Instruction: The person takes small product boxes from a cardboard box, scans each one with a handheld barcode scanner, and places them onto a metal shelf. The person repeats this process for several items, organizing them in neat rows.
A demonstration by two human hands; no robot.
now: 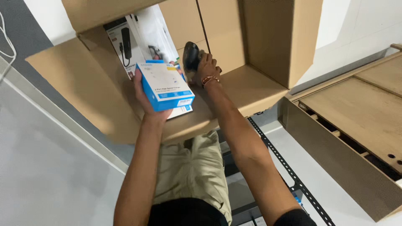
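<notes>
Reaching into the large open brown cardboard carton (pixel 234 90), you have both arms stretched forward over its lower flap. Your left hand (pixel 147 98) grips a small blue and white rectangular product box (pixel 165 86), fingers wrapped around its underside and thumb along its left edge, so the hand is closed on it and the box's white face tilts toward you. The box sits just above the carton's front flap, in front of the other packages inside. Your right hand (pixel 206 67), wearing a beaded bracelet (pixel 210 79) at the wrist, is curled around a black handheld scanner (pixel 191 56), fingers closed over its handle; the scanner's head points deeper into the carton, just right of the blue box. Behind the blue box stands a taller white retail package with a picture of a black device (pixel 125 44), leaning against the carton's left wall. To your right lies a flat wooden panel (pixel 360 109). Below your arms, a black perforated metal rail (pixel 284 163) runs diagonally across the pale floor.
</notes>
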